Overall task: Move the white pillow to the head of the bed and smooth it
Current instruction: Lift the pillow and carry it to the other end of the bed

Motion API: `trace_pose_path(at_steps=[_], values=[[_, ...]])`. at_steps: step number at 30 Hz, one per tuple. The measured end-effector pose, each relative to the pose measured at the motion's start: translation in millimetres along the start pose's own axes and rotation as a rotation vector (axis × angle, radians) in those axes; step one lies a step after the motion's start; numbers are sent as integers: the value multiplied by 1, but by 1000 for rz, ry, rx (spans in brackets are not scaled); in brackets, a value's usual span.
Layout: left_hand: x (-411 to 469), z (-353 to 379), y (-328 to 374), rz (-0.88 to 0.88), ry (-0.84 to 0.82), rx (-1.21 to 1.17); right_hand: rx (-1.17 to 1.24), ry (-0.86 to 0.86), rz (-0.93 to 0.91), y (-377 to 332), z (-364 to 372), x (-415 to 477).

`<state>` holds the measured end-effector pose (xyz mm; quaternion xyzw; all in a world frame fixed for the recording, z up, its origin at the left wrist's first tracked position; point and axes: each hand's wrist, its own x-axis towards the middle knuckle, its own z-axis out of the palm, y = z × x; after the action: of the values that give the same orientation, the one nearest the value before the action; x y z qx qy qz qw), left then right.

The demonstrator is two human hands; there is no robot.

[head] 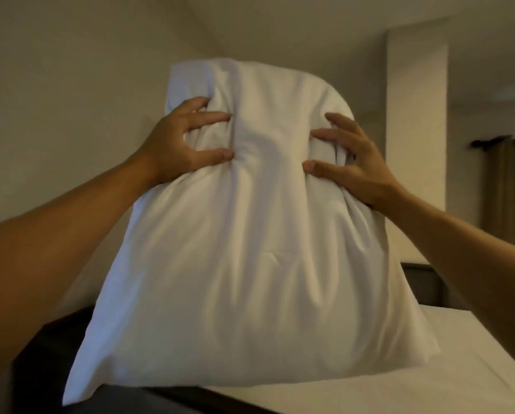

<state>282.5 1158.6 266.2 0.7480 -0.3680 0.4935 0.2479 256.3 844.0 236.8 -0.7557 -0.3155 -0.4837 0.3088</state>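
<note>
You have the soft white fabric pillow (pixel 250 234) raised upright above the white-sheeted bed (pixel 429 369), your left hand (pixel 178 144) and right hand (pixel 349 162) each clenched into its upper sides. Lower it flat against the dark headboard (pixel 426 282) before letting go.
</note>
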Motion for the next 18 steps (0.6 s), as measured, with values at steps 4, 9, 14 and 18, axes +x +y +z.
trace_pose_path(at_steps=[4, 9, 14, 18], values=[[7, 39, -48, -2, -29, -82, -49, -17, 72, 30, 26, 3], [12, 77, -95, -16, -74, -146, -91, -5, 157, 61, 58, 3], [13, 114, -136, -43, -143, -187, -124, -2, 238, 87, 89, -2], [6, 142, -168, -92, -210, -243, -138, -26, 312, 106, 114, -8]])
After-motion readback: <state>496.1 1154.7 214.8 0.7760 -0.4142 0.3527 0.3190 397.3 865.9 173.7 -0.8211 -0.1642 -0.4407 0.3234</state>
